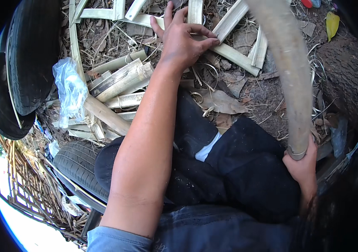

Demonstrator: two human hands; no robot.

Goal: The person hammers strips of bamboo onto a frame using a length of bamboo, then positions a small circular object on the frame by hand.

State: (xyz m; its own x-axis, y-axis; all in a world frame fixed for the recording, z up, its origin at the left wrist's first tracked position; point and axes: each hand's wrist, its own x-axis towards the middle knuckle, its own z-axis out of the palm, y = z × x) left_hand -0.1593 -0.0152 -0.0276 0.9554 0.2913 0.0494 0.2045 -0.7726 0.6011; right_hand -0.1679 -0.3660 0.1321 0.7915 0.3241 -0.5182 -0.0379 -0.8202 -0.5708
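My left hand (181,47) reaches over a flat frame of pale split-bamboo slats (238,59) on the ground. Thumb and forefinger pinch together at a joint where a slanting slat (231,20) meets a long one; what they hold is too small to make out. The other fingers of that hand are spread. In my right hand (305,170), at the lower right, is the lower end of a thick, curved-looking bamboo pole (294,84). The pole rises past the top edge, and its upper part is slightly blurred. Most of my right fingers are hidden behind it.
Cut bamboo pieces (124,82) lie in a pile left of my forearm, beside a clear plastic bag (70,90). Old tyres (34,54) stand at the left, with another tyre (82,166) below. Bundled sticks (32,189) fill the lower left. A yellow leaf (332,26) lies at upper right.
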